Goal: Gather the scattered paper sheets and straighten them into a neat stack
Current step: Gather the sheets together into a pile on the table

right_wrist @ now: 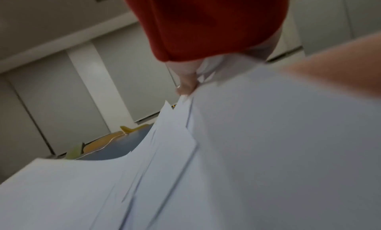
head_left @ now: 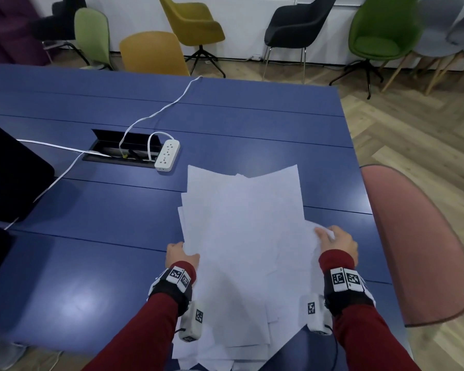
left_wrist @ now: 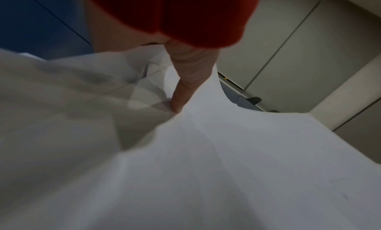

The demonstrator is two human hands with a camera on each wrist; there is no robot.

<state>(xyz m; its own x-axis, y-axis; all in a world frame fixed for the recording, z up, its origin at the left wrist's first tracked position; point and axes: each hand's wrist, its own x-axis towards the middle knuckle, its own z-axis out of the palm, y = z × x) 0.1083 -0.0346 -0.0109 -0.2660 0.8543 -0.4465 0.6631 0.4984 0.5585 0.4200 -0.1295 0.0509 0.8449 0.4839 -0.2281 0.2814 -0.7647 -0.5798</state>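
Note:
A loose bundle of white paper sheets (head_left: pixel 241 236) is held up over the near right part of the blue table (head_left: pixel 91 210), its edges fanned and uneven. My left hand (head_left: pixel 181 254) grips the bundle's left edge, thumb on top. My right hand (head_left: pixel 335 242) grips its right edge, with a thumb on the top sheet. In the left wrist view the thumb (left_wrist: pixel 185 87) presses onto the paper sheets (left_wrist: pixel 206 168). The right wrist view shows the offset sheets (right_wrist: pixel 226 152) and a thumb (right_wrist: pixel 185 82) on them. More sheets (head_left: pixel 225 354) hang over the table's near edge.
A white power strip (head_left: pixel 167 155) with its cable lies beside an open cable hatch (head_left: pixel 121 148) just beyond the papers. A black object (head_left: pixel 8 172) sits at the left edge. A pink chair (head_left: pixel 418 245) stands right of the table, several chairs behind it.

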